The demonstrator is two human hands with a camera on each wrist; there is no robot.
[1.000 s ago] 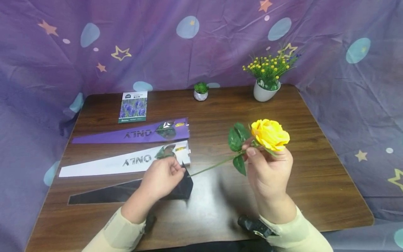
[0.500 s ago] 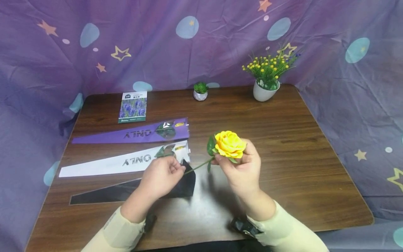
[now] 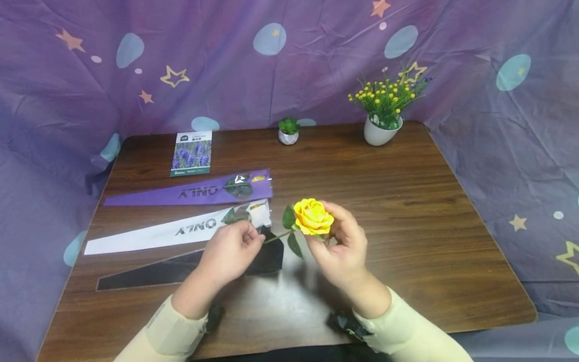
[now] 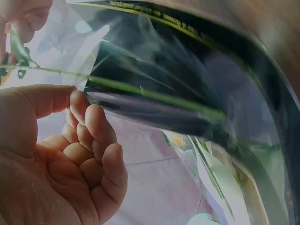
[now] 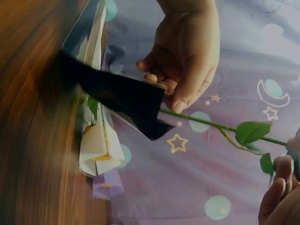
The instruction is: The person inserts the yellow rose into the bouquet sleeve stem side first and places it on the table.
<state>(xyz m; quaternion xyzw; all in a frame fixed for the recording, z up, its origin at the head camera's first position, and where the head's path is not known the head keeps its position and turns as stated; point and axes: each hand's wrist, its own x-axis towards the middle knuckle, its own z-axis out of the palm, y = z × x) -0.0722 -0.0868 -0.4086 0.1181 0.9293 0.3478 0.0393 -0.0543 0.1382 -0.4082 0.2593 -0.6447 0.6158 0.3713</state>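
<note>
My right hand (image 3: 346, 251) holds a yellow rose (image 3: 313, 217) just below its bloom, over the middle of the table. Its thin green stem (image 4: 159, 96) runs leftward into the mouth of a black flower sleeve (image 3: 269, 257), and the left wrist view shows the stem's tip through the clear film. With thumb and index finger, my left hand (image 3: 230, 251) pinches the upper edge of that sleeve's mouth. The leaves (image 5: 253, 132) are outside the sleeve, between the two hands. The tapered end of the sleeve points left, along the table.
Behind the black sleeve lie a white sleeve (image 3: 145, 237) and a purple sleeve (image 3: 145, 196), both marked ONLY and with a flower inside. A lavender-picture packet (image 3: 192, 155), a small potted succulent (image 3: 288, 131) and a white pot (image 3: 382, 131) of yellow flowers stand farther back.
My right hand has moved left with the rose, and more of the stem has slid into the black sleeve. My left hand keeps its pinch, while the sleeve's mouth has shifted slightly right and up.
</note>
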